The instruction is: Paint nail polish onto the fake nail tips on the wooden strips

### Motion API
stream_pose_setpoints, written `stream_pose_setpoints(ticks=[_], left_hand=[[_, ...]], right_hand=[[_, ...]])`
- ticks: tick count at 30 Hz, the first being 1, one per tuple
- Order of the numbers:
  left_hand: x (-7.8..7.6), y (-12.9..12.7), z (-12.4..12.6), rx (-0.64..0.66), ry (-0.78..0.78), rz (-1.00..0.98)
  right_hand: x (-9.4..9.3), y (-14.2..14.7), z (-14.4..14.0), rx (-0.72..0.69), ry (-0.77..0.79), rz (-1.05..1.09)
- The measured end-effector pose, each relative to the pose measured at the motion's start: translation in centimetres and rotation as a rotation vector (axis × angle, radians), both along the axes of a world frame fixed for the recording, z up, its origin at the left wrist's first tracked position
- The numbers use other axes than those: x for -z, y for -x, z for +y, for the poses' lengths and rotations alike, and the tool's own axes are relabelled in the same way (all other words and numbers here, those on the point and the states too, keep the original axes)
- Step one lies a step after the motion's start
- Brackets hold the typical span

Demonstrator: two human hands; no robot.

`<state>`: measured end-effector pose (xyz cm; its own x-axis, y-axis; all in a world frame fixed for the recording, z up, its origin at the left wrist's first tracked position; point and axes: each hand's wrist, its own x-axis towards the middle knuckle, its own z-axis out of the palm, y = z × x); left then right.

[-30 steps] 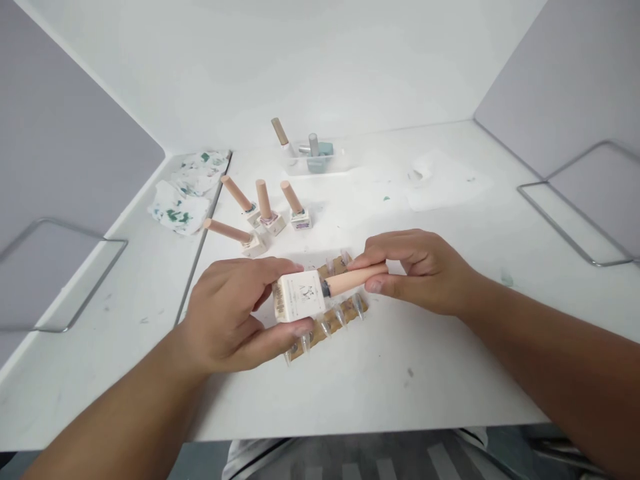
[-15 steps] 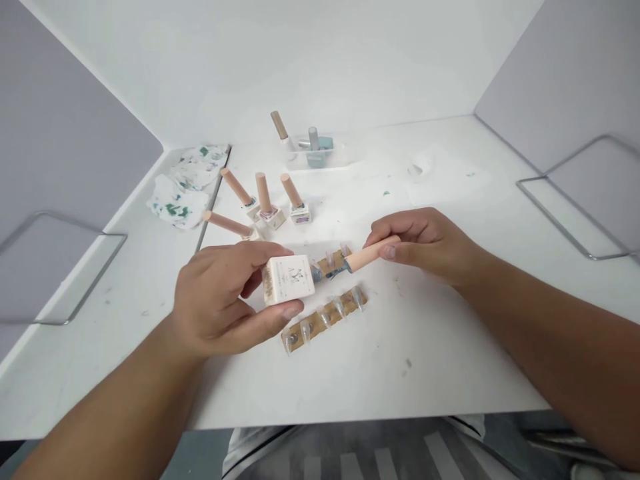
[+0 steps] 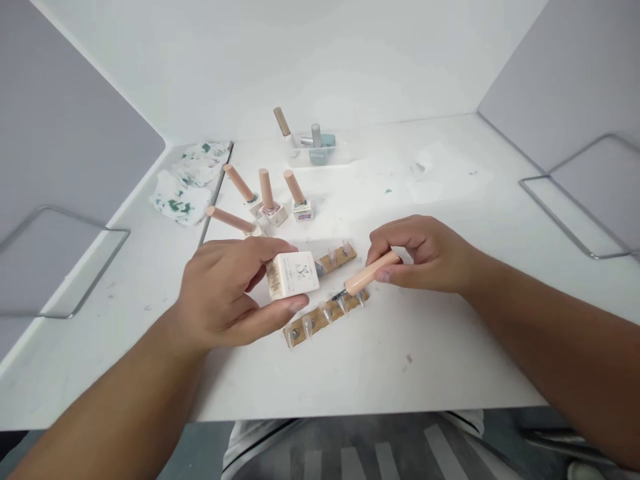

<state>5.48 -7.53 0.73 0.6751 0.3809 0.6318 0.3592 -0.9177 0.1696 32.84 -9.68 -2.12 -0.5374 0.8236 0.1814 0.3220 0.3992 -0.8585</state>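
We see the person's left hand (image 3: 227, 293) closed about a square white bottle (image 3: 303, 275), fingers along its far side and thumb along its near side; the bottle lies tipped, its dark-smeared neck pointing to the right and its printed face upward. In the right hand (image 3: 425, 257) we note a peach-coloured brush cap (image 3: 371, 275), pinched near its end between thumb and fingers and slanting down to the left. Its dark bristles (image 3: 340, 294) lie over the front strip (image 3: 317, 316), at the second clear nail tip (image 3: 343, 305) from the right; we cannot tell whether they touch it. The front strip, brown and bearing five such tips in a row, rests slantwise on the white worktop (image 3: 425, 367). Behind it we find a rear strip (image 3: 340, 258), partly hidden by the bottle and the left hand. Beyond the left hand stand four peach-capped bottles (image 3: 267, 190) in a loose group, their caps leaning at various angles. Against the back wall (image 3: 400, 60) we observe a clear tray (image 3: 345, 155) with a teal bottle (image 3: 320, 157) in it, and at the far left, green-stained wipes (image 3: 180, 200) spread flat.
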Motion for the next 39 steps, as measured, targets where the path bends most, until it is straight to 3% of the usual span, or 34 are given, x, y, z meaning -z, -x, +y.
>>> stream_pose_setpoints(ticks=[10,16,21,25,30,35,39], left_hand=[[0.1,0.2,0.0,0.015,-0.018,0.004],[0.5,0.4,0.0,0.021,0.043,-0.017],[1.3,0.4,0.2,0.038,0.163,-0.032],[1.5,0.0,0.2,0.02,0.175,-0.019],[1.6,-0.8,-0.1,-0.037,0.152,0.01],[2.1,-1.6,-0.3,-0.091,0.113,0.026],[2.2,-2.2,-0.8,-0.084,0.072,0.023]], right_hand=[[-0.2,0.2,0.0,-0.065,-0.181,-0.042],[0.0,-0.3,0.0,-0.105,-0.193,-0.075],[0.7,-0.7,0.1,-0.072,-0.106,0.016],[1.1,-1.0,0.5,0.029,0.105,0.167],[1.9,-1.1,1.2,0.054,0.107,0.225],[2.8,-1.5,1.7,0.232,0.329,0.335],[3.0,-1.6,1.8,0.29,0.358,0.392]])
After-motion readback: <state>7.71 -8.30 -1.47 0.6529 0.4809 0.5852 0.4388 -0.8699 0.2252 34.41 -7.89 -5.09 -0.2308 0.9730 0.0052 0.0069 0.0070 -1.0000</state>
